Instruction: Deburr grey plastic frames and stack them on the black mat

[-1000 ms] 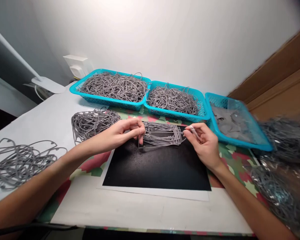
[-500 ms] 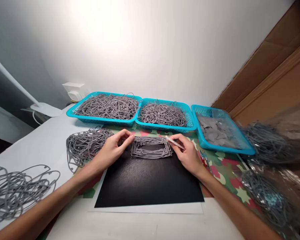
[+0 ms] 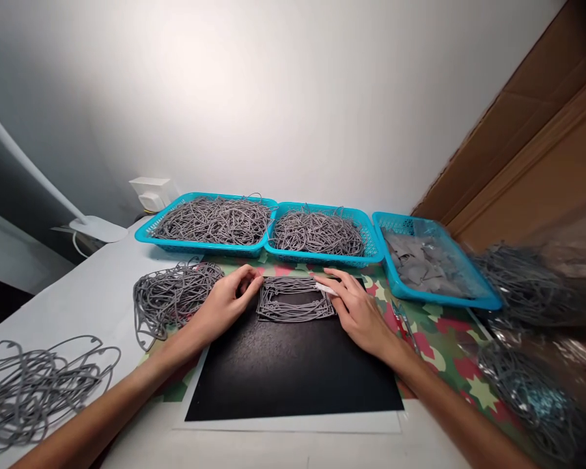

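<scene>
Thin grey rubber rings, like gaskets, lie stacked as a rough rectangle on a black sheet. At the upper left corner of this stack, the thumb and forefinger of my left hand press together; what is between the tips, if anything, is hidden. My right hand is at the right end, holding a slim white stick between thumb and fingers. The stick points left over the upper right part of the stack. A tangled heap of grey rings lies just left of my left hand.
Two blue baskets full of grey rings stand along the wall. A third blue basket holds flat grey pieces. Loose rings lie at left, clear bags of rings at right. Small snips rest on the camouflage mat.
The view has tilted up slightly. My right hand has turned over more palm-down, its fingers further over the stack's right end, and the white stick has shifted left. My left hand stays at the corner.
</scene>
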`<state>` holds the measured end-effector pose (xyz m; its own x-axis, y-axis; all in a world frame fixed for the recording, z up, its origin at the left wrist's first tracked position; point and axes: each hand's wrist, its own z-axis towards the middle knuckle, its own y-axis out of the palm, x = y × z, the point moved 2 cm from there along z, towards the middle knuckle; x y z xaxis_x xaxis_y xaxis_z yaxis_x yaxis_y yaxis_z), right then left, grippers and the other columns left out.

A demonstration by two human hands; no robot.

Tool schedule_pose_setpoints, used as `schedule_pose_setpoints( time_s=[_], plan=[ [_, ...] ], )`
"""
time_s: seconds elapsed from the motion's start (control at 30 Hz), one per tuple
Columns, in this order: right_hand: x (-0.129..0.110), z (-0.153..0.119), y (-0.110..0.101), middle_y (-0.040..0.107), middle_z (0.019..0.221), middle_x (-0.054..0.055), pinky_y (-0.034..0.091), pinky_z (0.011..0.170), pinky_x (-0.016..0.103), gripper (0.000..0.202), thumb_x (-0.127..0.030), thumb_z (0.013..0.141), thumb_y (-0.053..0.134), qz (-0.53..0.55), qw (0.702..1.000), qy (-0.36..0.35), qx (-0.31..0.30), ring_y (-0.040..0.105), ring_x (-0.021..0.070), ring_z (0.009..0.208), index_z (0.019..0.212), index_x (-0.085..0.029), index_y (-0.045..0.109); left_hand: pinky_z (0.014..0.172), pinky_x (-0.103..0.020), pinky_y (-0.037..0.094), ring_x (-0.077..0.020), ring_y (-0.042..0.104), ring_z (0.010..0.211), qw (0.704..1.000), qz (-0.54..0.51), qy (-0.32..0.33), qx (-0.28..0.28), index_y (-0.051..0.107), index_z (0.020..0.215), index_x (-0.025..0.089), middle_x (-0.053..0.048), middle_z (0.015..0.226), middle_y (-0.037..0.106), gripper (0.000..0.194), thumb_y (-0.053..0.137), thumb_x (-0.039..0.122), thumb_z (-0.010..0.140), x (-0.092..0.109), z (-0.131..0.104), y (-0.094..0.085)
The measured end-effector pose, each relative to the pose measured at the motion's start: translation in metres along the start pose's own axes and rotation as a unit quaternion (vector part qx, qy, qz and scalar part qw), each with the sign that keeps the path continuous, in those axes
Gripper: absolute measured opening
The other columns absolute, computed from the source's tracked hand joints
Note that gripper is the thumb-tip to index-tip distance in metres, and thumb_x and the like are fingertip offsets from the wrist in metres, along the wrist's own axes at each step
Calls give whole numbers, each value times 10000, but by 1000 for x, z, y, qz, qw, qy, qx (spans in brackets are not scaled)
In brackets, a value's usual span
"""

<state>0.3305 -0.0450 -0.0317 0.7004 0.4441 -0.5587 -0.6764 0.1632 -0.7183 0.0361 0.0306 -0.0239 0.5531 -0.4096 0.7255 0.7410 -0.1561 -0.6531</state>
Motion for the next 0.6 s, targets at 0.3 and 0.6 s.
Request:
schedule_pose_setpoints(
  time_s=[0.3,0.6],
  plan=[
    [-10,-9,-4,704,1201,113,619,741,370,251,-144,1091,539,-102,989,-76,76,748,227,867,1208,-217,749,799,-358,458,-248,622,861,993,108,46,30,664,991,218,-48,924,699,342,539,518,1098,10,1,-46],
    [-15,-18,-6,693,1136,97,602,752,352,213,-152,1096,521,-132,983,-83,99,765,241,913,1150,-219,716,737,-304,443,-263,601,865,976,161,-13,-146,741,889,228,-49,871,679,493,779,719,902,-31,5,-96]
  ],
)
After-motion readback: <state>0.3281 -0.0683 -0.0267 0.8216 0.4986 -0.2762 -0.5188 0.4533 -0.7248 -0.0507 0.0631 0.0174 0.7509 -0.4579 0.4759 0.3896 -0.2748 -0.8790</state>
